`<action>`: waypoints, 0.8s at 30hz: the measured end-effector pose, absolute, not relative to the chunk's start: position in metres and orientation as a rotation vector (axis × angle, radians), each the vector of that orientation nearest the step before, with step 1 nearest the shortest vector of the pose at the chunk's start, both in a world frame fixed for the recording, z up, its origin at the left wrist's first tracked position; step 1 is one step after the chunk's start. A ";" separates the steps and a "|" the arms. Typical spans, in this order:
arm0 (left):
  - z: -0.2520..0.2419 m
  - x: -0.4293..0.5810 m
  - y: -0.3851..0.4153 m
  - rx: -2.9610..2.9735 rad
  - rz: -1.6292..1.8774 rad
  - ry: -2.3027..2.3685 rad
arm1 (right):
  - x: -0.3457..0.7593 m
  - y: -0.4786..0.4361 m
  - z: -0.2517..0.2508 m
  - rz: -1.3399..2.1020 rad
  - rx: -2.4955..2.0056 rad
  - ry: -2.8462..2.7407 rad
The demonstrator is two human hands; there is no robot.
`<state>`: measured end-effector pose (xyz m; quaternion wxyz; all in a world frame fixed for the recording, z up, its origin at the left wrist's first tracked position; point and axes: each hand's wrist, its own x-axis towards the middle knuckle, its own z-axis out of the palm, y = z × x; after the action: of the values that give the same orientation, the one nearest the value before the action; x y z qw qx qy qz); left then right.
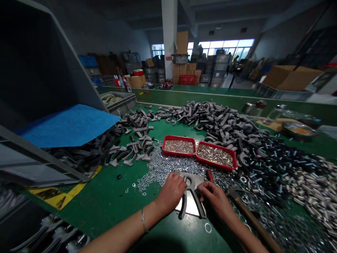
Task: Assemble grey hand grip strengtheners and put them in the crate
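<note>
Left hand (171, 193): lies on the upper left of the grey forked part (191, 196). Its fingers (181, 182) are curled down and closed over the part's head, holding it flat. A thin silver bracelet (143, 219) sits on the wrist.
Right hand (214, 198): its fingers (203, 189) are bent close together, tips against the right leg of the grey forked part. Whether they pinch the leg or something small cannot be told.
Grey forked part: it lies between the 2 hands, head away from the person and 2 legs pointing back toward them. The left fingers cover the head, and the right fingertips touch the right leg's upper end.
Flat metal plate (189, 210): lies under the part, on the green desk (110, 200).
Loose silver washers (158, 168): spread just beyond the hands. 1 single washer (207, 227) lies near the right wrist.
2 red trays (179, 146): side by side behind the washers, filled with small silver pieces.
Wooden-handled hammer (250, 218): lies just right of the right hand.
Heap of grey parts (223, 123): piled further back on the desk.
Blue sheet (68, 124): lies over a tilted grey crate (34, 165) on the left.
</note>
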<state>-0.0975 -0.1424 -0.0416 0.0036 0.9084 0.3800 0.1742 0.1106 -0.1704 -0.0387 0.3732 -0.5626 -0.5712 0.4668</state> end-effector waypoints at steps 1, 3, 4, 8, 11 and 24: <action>-0.042 -0.097 -0.141 2.915 0.510 1.157 | 0.109 -0.169 -0.040 1.134 -1.443 -1.503; -0.044 -0.098 -0.140 3.016 0.423 1.078 | 0.105 -0.167 -0.043 0.999 -1.423 -1.608; -0.045 -0.099 -0.140 3.038 0.387 1.042 | 0.103 -0.165 -0.045 0.929 -1.400 -1.668; -0.046 -0.106 -0.142 2.854 0.435 1.049 | 0.095 -0.158 -0.053 0.707 -1.250 -1.910; -0.042 -0.115 -0.144 2.464 0.583 1.097 | 0.092 -0.155 -0.059 0.579 -1.170 -2.039; -0.002 -0.135 -0.038 2.384 0.767 1.322 | 0.087 -0.153 -0.056 0.163 -1.073 -2.400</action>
<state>-0.1354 -0.0383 -0.0021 0.1542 0.8317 0.4613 0.2676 0.0873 -0.1533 -0.0555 0.2510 -0.3944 -0.8820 0.0601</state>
